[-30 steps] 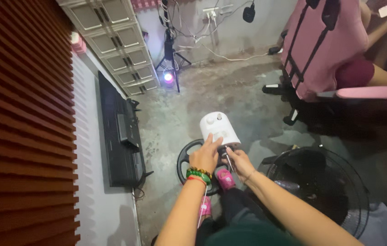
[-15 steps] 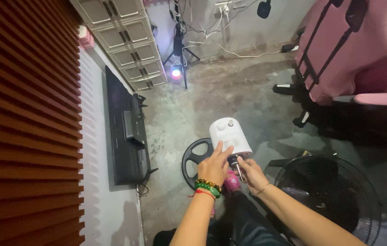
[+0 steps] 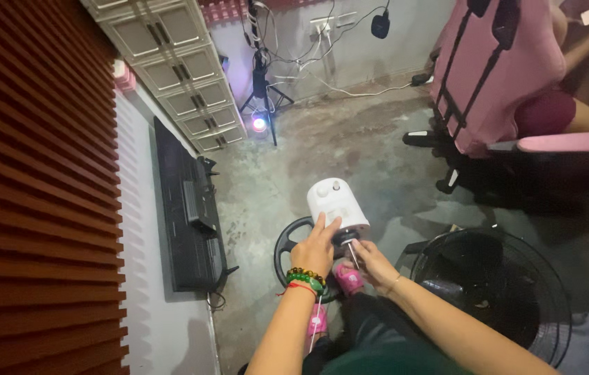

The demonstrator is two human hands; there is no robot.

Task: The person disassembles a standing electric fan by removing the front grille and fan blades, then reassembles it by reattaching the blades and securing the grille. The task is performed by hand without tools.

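Clearly mid-repair on a pedestal fan: white motor housing (image 3: 337,203) standing upright over the round black base (image 3: 293,251) on the concrete floor (image 3: 350,149), just ahead of the knees. Left hand (image 3: 315,248) — beaded bracelets at the wrist — cupped against the lower left side of the housing, fingers spread over the plastic, steadying rather than clenched. Right hand (image 3: 372,264) pinched closed around a slim screwdriver (image 3: 352,254), shaft angled up toward the underside of the housing; tip hidden, so cannot tell whether seated in a screw. Both forearms reaching forward and down, elbows bent, wrists close together.

Likely top-heavy — motor weight high on a thin stem, so prone to tipping or swivelling under tool pressure. Smooth hard plastic shell, rigid but slippery; best held low and wide on the body, near the neck, not by the knob on top. Detached black wire fan guard (image 3: 495,295) lying to the right, near the right forearm. Pink chair (image 3: 502,69) with a seated person well apart.
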